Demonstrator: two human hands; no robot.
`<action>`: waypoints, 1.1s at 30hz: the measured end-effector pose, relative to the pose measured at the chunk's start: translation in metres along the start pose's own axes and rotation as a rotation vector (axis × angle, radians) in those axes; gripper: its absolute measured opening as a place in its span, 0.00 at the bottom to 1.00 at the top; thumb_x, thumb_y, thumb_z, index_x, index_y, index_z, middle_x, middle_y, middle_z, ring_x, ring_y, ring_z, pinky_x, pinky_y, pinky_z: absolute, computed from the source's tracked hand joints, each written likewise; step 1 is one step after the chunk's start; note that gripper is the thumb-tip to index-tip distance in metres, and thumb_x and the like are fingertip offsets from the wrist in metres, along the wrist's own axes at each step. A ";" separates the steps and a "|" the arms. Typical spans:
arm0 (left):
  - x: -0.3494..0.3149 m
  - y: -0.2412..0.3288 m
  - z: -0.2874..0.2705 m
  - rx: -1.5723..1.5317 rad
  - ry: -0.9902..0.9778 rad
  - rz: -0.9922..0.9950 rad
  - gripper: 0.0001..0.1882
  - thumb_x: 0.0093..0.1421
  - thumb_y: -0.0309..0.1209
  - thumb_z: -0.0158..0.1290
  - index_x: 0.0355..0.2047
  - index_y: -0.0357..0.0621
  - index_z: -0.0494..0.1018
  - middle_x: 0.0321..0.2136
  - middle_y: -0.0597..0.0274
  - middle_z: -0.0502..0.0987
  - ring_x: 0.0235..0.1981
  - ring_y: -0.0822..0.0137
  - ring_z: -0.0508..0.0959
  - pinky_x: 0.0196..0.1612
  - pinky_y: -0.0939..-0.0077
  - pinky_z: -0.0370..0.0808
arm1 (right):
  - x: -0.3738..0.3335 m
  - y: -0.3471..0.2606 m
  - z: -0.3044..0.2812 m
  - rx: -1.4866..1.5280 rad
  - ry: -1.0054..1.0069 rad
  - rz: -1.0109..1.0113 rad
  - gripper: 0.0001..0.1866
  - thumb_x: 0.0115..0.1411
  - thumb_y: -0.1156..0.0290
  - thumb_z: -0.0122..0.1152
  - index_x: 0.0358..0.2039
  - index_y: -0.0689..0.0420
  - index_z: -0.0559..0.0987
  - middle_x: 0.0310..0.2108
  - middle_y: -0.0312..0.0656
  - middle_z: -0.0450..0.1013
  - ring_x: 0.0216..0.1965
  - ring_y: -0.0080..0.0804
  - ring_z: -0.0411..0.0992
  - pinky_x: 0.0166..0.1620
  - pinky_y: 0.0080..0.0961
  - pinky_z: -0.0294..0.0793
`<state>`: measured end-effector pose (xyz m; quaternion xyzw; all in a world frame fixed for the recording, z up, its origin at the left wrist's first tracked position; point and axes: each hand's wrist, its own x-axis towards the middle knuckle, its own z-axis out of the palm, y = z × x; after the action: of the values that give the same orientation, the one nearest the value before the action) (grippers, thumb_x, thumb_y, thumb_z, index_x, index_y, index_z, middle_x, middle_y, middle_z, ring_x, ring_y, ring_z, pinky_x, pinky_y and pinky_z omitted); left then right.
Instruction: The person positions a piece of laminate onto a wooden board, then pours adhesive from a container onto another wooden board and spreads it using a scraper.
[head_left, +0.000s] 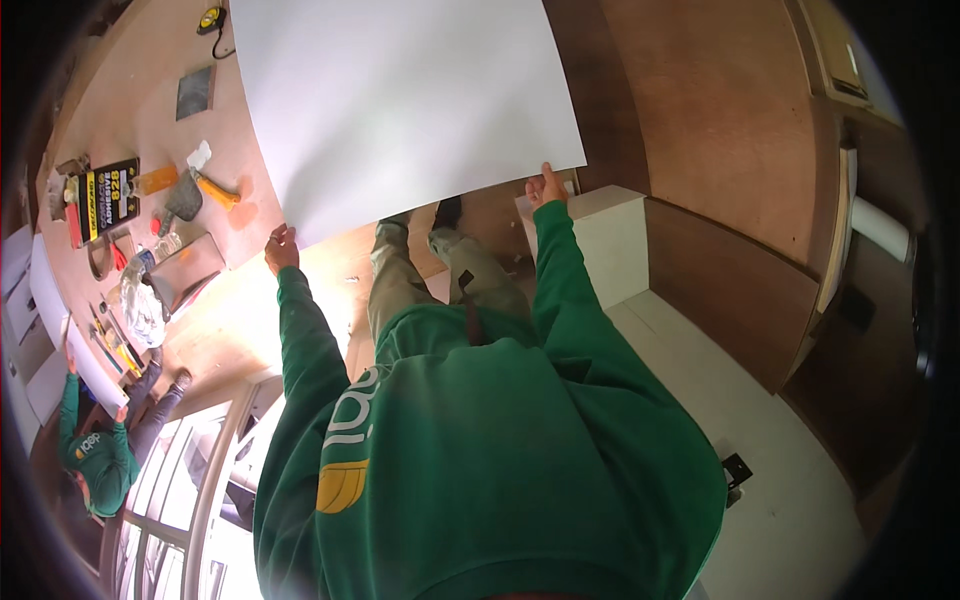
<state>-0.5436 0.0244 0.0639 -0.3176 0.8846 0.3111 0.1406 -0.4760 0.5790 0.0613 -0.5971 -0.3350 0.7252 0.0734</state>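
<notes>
The near edge of a large white board is gripped at both corners: left hand closed on the left corner, right hand pinching the right. It is held over the plywood floor. Carrying seems under way; a level, steady grip is needed for setting it down.

Packages and labels in view:

1. Flat rectangular package: black face with yellow bands and light print. It lies on the brown plywood floor at the far left, tilted slightly, beside a narrow red item along its left edge.

2. Crumpled clear plastic wrapper: silvery grey, irregular in shape. It lies below the black package, next to a grey metal tray.

3. Small dark square pad: grey, flat, near the upper left. Whether it carries a label cannot be determined.

No screens or signs are visible.
</notes>
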 end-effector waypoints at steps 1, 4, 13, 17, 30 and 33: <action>-0.005 0.019 0.009 -0.037 -0.051 -0.042 0.18 0.57 0.39 0.57 0.47 0.48 0.77 0.35 0.58 0.79 0.36 0.65 0.79 0.36 0.70 0.78 | 0.011 -0.008 -0.011 -0.015 -0.012 -0.022 0.19 0.55 0.62 0.67 0.45 0.53 0.72 0.42 0.39 0.70 0.36 0.30 0.71 0.36 0.30 0.75; -0.011 0.026 0.009 -0.148 -0.075 -0.102 0.19 0.57 0.37 0.57 0.48 0.47 0.77 0.31 0.62 0.77 0.29 0.69 0.78 0.25 0.74 0.81 | 0.020 -0.014 -0.013 -0.046 -0.089 -0.031 0.17 0.58 0.64 0.64 0.46 0.50 0.71 0.43 0.37 0.68 0.36 0.32 0.70 0.39 0.34 0.76; -0.004 0.002 0.029 0.045 0.038 0.067 0.14 0.55 0.40 0.54 0.37 0.49 0.81 0.25 0.52 0.80 0.28 0.57 0.81 0.37 0.63 0.75 | 0.019 -0.005 -0.019 -0.023 -0.150 -0.077 0.19 0.63 0.68 0.57 0.54 0.47 0.67 0.47 0.41 0.69 0.46 0.39 0.70 0.49 0.46 0.76; 0.010 -0.025 0.030 -0.057 0.153 0.077 0.17 0.55 0.34 0.56 0.45 0.47 0.79 0.30 0.55 0.82 0.26 0.65 0.80 0.31 0.71 0.78 | 0.003 0.004 -0.005 -0.012 -0.190 -0.103 0.22 0.65 0.68 0.54 0.58 0.52 0.65 0.49 0.40 0.69 0.47 0.35 0.71 0.51 0.38 0.75; -0.020 -0.017 0.049 -0.579 0.089 -0.297 0.12 0.54 0.34 0.60 0.38 0.43 0.81 0.22 0.61 0.80 0.18 0.72 0.77 0.23 0.77 0.77 | -0.007 0.022 -0.014 -0.098 -0.131 -0.017 0.10 0.57 0.68 0.65 0.36 0.54 0.73 0.30 0.34 0.71 0.30 0.26 0.72 0.39 0.29 0.80; -0.023 -0.019 0.044 -0.605 0.213 -0.258 0.12 0.54 0.36 0.59 0.34 0.43 0.82 0.20 0.62 0.80 0.18 0.72 0.77 0.25 0.75 0.76 | -0.012 0.029 -0.001 -0.067 -0.150 -0.015 0.09 0.57 0.69 0.65 0.34 0.54 0.73 0.29 0.34 0.71 0.30 0.26 0.72 0.38 0.30 0.81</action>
<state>-0.5113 0.0516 0.0319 -0.4847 0.7148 0.5039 -0.0151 -0.4629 0.5516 0.0549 -0.5405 -0.3681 0.7558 0.0334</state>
